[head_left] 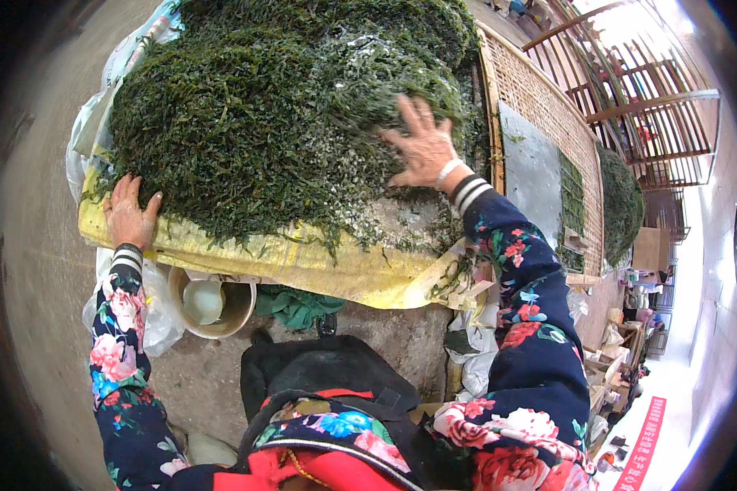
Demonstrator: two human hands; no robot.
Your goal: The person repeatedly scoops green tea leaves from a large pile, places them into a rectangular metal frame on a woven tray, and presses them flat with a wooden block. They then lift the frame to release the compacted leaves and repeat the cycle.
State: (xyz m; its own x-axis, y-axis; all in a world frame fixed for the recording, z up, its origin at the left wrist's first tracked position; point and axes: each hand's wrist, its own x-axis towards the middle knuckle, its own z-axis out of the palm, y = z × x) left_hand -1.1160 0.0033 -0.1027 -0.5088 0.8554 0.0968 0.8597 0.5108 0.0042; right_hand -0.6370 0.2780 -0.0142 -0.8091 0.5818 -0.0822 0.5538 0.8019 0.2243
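A big heap of dark green shredded seaweed (221,123), sprinkled with white grains, covers a table lined with a yellow woven sheet (319,266). My left hand (131,214) lies at the heap's near left edge, its fingers stretched over the sheet and the seaweed's border. Over the right part of the heap, my right hand (424,147) spreads its fingers against the seaweed, slightly blurred. Nothing is gripped in either hand. White grains lie thickest below and beside my right hand, on a thinly covered patch (409,217).
Right of the heap stand a wooden-framed woven rack (540,78) and a grey board (528,164). Beyond it is another seaweed pile (621,204). Below the table's near edge are a bucket (250,307), a clear plastic bag (160,311) and green cloth (299,305). Slatted racks (630,82) stand far right.
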